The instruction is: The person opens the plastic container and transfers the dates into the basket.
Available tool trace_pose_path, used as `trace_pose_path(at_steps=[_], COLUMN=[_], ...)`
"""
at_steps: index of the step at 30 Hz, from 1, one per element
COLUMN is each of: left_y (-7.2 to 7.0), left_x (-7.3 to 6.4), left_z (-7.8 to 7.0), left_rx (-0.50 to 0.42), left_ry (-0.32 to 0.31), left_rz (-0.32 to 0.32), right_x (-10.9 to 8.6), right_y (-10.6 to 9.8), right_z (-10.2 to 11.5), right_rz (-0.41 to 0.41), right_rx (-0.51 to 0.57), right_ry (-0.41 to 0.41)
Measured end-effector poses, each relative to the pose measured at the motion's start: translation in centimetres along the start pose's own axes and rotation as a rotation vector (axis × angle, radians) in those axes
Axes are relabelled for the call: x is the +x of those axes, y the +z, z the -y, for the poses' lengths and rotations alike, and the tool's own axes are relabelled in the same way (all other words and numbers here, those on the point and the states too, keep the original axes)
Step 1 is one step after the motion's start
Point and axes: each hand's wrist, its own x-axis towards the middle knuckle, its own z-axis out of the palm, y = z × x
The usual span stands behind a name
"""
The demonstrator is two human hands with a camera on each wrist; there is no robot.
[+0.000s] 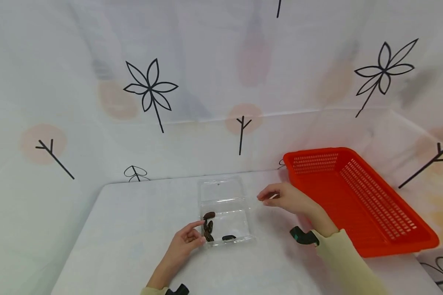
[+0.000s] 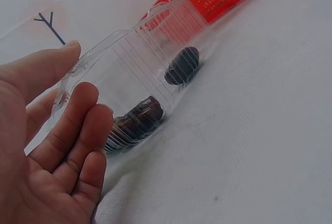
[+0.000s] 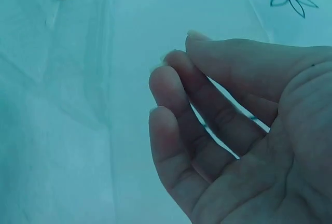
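A clear plastic clamshell box (image 1: 231, 223) stands on the white-covered table, its lid (image 1: 221, 191) folded back, away from me. Several dark brown, glossy ovals that look like dates (image 1: 209, 215) lie along its left side; a single one (image 1: 229, 237) is by the near wall. At the box's left edge is my left hand (image 1: 185, 241), the thumb and a finger pinching the rim in the left wrist view. Right of the box, above the table, hovers my right hand (image 1: 287, 199). Its fingers are loosely bent, with nothing between them in the right wrist view (image 3: 223, 115).
A red plastic basket (image 1: 391, 192) with slotted walls stands on the right of the table, beside and partly behind my right forearm. A white cloth (image 1: 206, 82) with black leaf and twig drawings hangs behind the table.
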Motion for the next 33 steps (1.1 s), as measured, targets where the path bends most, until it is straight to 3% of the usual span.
trace_pose_path(at_steps=[7, 15, 27, 33], left_y=[-0.1, 0.0, 0.2, 0.0], left_x=[-0.1, -0.2, -0.3, -0.1], left_z=[0.1, 0.0, -0.1, -0.2], left_rx=[-0.016, -0.010, 0.007, 0.020], left_ry=[-0.002, 0.011, -0.043, -0.021], left_rz=[0.008, 0.019, 0.003, 0.015], right_x=[2.4, 4.4, 5.4, 6.2], right_y=[3.3, 6.4, 8.5, 9.2], right_z=[1.2, 1.1, 0.9, 1.2], right_rz=[0.073, 0.160, 0.274, 0.366], right_rx=[0.018, 0.048, 0.022, -0.014], right_ry=[-0.072, -0.117, -0.081, -0.079])
